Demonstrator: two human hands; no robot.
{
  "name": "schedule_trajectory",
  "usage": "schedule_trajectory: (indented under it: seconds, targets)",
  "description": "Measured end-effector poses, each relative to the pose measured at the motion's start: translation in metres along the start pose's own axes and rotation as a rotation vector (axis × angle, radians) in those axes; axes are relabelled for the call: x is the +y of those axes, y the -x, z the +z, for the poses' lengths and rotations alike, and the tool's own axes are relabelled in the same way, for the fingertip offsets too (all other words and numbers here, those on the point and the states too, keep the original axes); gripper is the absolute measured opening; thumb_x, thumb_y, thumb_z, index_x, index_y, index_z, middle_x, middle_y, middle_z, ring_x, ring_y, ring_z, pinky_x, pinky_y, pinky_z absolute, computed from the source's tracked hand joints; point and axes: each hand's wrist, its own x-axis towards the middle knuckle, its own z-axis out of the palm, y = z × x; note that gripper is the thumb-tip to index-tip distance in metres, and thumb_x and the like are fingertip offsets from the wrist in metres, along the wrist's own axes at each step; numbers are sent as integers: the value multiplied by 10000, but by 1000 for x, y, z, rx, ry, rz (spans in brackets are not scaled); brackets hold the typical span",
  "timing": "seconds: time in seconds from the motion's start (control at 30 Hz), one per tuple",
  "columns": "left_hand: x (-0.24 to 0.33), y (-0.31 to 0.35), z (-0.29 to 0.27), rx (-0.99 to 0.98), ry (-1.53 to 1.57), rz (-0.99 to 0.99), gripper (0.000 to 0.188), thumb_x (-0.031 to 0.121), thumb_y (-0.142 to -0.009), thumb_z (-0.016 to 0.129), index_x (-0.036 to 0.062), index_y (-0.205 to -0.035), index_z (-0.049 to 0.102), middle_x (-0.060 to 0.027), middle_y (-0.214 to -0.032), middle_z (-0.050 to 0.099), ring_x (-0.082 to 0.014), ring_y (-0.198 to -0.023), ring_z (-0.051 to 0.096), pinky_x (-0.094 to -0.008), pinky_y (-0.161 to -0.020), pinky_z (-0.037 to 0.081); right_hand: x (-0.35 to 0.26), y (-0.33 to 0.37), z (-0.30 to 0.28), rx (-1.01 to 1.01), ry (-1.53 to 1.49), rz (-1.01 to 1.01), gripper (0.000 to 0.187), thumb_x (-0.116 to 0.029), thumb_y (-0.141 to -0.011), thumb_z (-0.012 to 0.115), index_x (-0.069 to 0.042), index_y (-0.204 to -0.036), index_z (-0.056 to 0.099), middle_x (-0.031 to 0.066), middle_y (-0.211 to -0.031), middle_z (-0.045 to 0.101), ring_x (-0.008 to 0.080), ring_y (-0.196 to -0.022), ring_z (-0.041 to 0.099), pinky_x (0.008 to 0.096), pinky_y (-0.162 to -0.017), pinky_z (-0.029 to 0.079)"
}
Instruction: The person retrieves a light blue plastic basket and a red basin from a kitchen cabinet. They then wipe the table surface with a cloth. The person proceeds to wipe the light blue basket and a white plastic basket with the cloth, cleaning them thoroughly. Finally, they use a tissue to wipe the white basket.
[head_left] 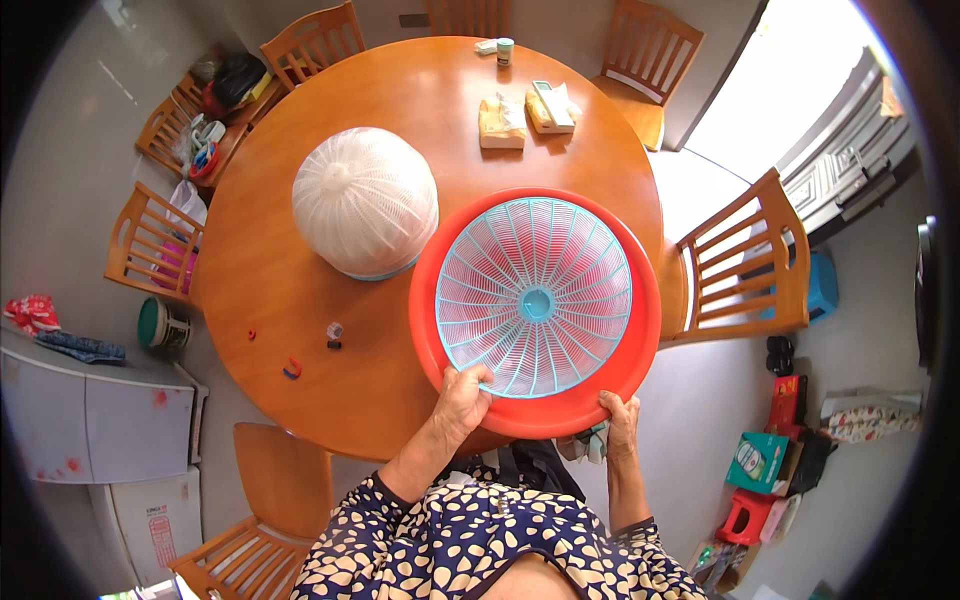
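A wide red basin (pixel 645 310) is held at the front right of the round table, partly past its edge. Inside it lies a round slatted plastic basket (pixel 590 255), clear with blue ribs and a blue hub. My left hand (pixel 463 398) is closed at the front left, its thumb over the blue rim of the basket, by the basin's rim. My right hand (pixel 619 420) grips the basin's rim at the front right. Below the basin, beside that hand, hangs a greyish cloth (pixel 590 443); whether the fingers hold it too is hidden. A whitish mesh dome (pixel 365 200) with a blue rim stands left of the basin.
The wooden table (pixel 300 400) bears tissue packs (pixel 502 125), a remote control (pixel 550 103), a small canister (pixel 505 52) and small red and dark bits. Wooden chairs (pixel 745 265) surround it. A bucket (pixel 163 324) stands at left; boxes and a red stool (pixel 745 516) at right.
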Motion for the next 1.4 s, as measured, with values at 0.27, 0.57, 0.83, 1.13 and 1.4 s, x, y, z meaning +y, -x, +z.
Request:
schedule_trajectory:
  seconds: [0.27,0.57,0.83,1.13,1.4]
  targets:
    - [-2,-60,44,126,26,78,433,-153,-726,426,-52,-1140,502,-134,-1080,604,-273,-1004,607,-439,-887,513,-25,-99,-14,-173,23,41,170,-127,-783,577,24,-853,615,10,-780,598,102,-701,529,258,-682,422]
    - [-8,-68,56,193,-80,182,339,-132,-730,493,-34,-1044,572,-95,-959,641,-233,-887,636,-369,-789,539,-32,-138,-67,-30,152,-43,342,-273,-936,547,30,-1090,590,78,-810,630,130,-667,609,235,-609,455]
    - [26,-22,65,16,-195,261,319,-80,-737,476,-11,-1033,575,-27,-924,600,-119,-817,579,-277,-739,478,-119,-117,3,-217,148,-376,619,-379,-883,521,59,-1313,439,151,-1115,603,214,-1009,578,329,-906,435]
    - [48,-9,37,-106,-376,462,524,-32,-800,532,13,-1308,410,-60,-1150,554,-146,-1035,546,-293,-903,459,-96,-95,54,-237,326,-218,363,-124,-838,519,52,-1151,570,104,-945,627,169,-838,575,315,-776,462]
    - [99,39,-9,-138,-598,305,552,135,-819,691,28,-1303,448,-77,-1155,584,-146,-949,590,-268,-685,514,-101,-14,89,-39,394,-479,400,-71,-863,427,68,-1224,531,128,-1040,630,160,-883,568,307,-804,449]
